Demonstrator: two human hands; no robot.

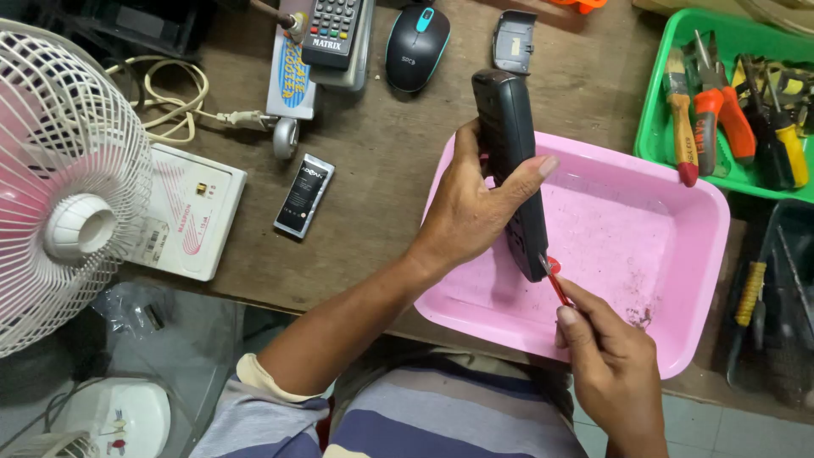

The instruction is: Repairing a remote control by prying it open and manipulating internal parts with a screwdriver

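Note:
My left hand (471, 208) grips a dark, long remote-like handset (507, 136), held on edge above the pink plastic tray (678, 246). My right hand (610, 365) pinches a small red-handled screwdriver (555, 280), and its tip touches the lower end of the handset. Thumb and fingers of the left hand wrap the handset's middle, hiding part of its face.
A green tray (657, 127) of pliers, brush and screwdrivers stands at right. On the wooden bench lie a black battery (303, 195), a computer mouse (416, 47), a grey cover piece (514, 41), a keypad device (332, 34) and a white box (186, 212). A white fan (68, 182) stands at left.

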